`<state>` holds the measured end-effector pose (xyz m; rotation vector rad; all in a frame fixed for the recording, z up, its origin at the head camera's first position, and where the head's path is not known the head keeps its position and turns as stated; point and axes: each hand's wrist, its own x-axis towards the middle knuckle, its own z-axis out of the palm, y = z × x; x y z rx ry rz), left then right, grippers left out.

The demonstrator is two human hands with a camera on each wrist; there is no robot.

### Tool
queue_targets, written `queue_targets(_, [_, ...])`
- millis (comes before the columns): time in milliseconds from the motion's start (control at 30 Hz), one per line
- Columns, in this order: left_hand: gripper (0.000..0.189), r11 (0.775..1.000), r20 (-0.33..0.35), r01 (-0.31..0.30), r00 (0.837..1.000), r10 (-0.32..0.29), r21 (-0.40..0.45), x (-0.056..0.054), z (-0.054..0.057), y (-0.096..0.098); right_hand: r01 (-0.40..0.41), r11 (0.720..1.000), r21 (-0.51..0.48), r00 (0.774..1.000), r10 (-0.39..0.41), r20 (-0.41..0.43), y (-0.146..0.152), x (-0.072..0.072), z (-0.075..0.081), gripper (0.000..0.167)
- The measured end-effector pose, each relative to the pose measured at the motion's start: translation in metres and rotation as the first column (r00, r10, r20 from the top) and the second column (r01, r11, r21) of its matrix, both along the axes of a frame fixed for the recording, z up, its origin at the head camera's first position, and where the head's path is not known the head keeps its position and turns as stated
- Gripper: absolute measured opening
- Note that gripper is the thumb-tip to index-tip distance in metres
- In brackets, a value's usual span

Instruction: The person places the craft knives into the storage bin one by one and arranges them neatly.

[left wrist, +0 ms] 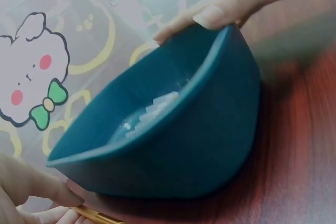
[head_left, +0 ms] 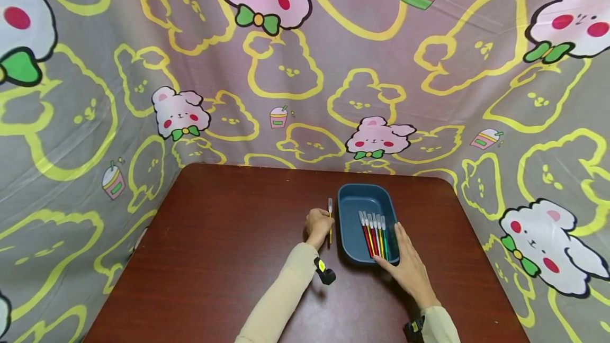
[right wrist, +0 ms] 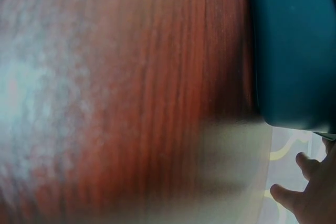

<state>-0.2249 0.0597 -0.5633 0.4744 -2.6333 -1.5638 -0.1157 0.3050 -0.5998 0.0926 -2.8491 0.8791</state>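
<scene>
My left hand (head_left: 318, 226) pinches a slim yellow paintbrush (head_left: 330, 236) with a translucent cap, just left of a blue tray (head_left: 349, 240). The brush points away from me, its capped end far. At the left wrist view's lower left, the thumb and fingers grip its yellow handle (left wrist: 100, 216). Several paintbrushes (head_left: 373, 234) with red, yellow, white and green handles lie side by side in the tray, caps at the far end. My right hand (head_left: 409, 263) rests at the tray's near right corner, thumb at the near rim and straight fingers along the right side.
The brown wooden table (head_left: 238, 226) runs left of the tray and a narrower strip lies to its right. A grey patterned curtain (head_left: 305, 73) encloses the back and sides. In the right wrist view, the tray's outer wall (right wrist: 294, 51) stands at the right.
</scene>
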Motion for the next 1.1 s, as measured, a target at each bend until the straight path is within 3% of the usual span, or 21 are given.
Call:
queue_targets(200, [0.016, 0.999, 0.012, 0.028, 1.0, -0.029, 0.047, 0.003, 0.017, -0.003, 0.004, 1.0, -0.004, 1.0, -0.004, 0.01, -0.001, 0.0, 0.001, 0.113])
queue_targets(600, [0.017, 0.982, -0.003, 0.005, 1.0, -0.005, 0.189, 0.003, 0.028, 0.0, 0.0, 1.0, -0.005, 1.0, 0.0, 0.009, -0.001, 0.0, 0.001, 0.113])
queue_targets(733, [0.018, 0.978, -0.019, 0.032, 0.999, -0.029, 0.204, 0.003, 0.035, 0.005, 0.002, 1.0, -0.002, 1.0, -0.002, 0.005, 0.001, 0.001, 0.001, 0.113])
queue_targets(1100, [0.019, 0.996, -0.089, 0.068, 0.994, -0.063, 0.052, 0.006, 0.043, 0.016, 0.002, 1.0, -0.012, 1.0, -0.002, 0.007, -0.001, 0.0, 0.002, 0.113])
